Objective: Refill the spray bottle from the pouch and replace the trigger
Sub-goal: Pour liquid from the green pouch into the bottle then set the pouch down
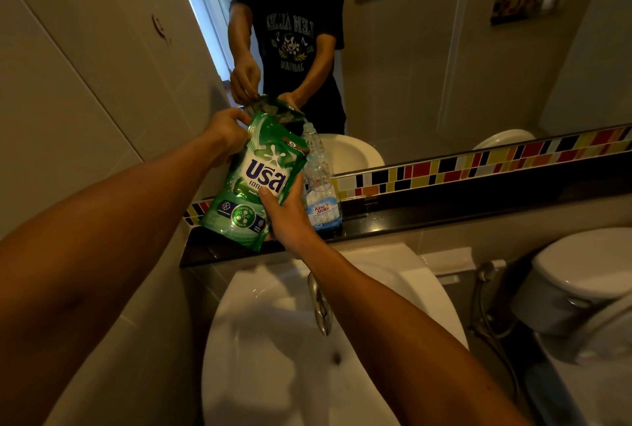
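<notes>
A green refill pouch [254, 183] with white and blue lettering is held tilted above the dark ledge [427, 213]. My left hand [227, 135] grips its upper left corner. My right hand [285, 217] holds its lower right side from below. Just right of the pouch stands a clear spray bottle [319, 183] with a blue-and-white label and no trigger on its neck; a little blue liquid sits at its bottom. The pouch's top corner leans close to the bottle's open neck. The trigger is not in view.
A white sink [273, 357] with a metal faucet [319, 306] lies below the ledge. A mirror [410, 49] behind the ledge reflects a person holding the pouch. A band of coloured tiles [478, 162] runs along the mirror's base. A toilet [581, 282] stands at right.
</notes>
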`<state>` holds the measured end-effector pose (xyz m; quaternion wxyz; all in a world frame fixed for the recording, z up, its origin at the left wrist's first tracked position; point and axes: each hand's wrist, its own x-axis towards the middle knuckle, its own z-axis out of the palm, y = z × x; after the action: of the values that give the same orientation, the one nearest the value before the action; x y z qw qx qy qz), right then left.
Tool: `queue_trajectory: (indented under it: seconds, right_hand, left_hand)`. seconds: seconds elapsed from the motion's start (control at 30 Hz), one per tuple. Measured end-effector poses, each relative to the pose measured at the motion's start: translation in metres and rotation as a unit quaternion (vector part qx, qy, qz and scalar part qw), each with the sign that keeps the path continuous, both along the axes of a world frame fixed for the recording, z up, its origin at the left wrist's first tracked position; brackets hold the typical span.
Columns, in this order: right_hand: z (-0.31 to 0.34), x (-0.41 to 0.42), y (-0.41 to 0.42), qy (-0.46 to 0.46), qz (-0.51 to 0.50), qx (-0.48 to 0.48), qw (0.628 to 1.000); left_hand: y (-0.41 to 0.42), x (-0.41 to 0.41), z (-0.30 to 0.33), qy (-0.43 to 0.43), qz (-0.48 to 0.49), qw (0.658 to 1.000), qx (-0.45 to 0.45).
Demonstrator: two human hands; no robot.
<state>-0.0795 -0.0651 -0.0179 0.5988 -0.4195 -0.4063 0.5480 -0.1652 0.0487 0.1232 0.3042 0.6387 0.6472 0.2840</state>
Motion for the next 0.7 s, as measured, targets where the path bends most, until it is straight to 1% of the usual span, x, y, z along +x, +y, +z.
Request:
queue_trajectory:
  seconds: [0.3, 0.7]
  right_hand:
    - [0.0024, -0.0012, -0.0007, 0.011, 0.009, -0.002, 1.000]
    - [0.0043, -0.0025, -0.0016, 0.003, -0.003, -0.004, 1.000]
  left_hand:
    - [-0.0016, 0.0018, 0.0026, 0.007, -0.002, 1.000, 0.001]
    - [-0.0005, 0.0025, 0.0056, 0.016, -0.006, 1.000, 0.000]
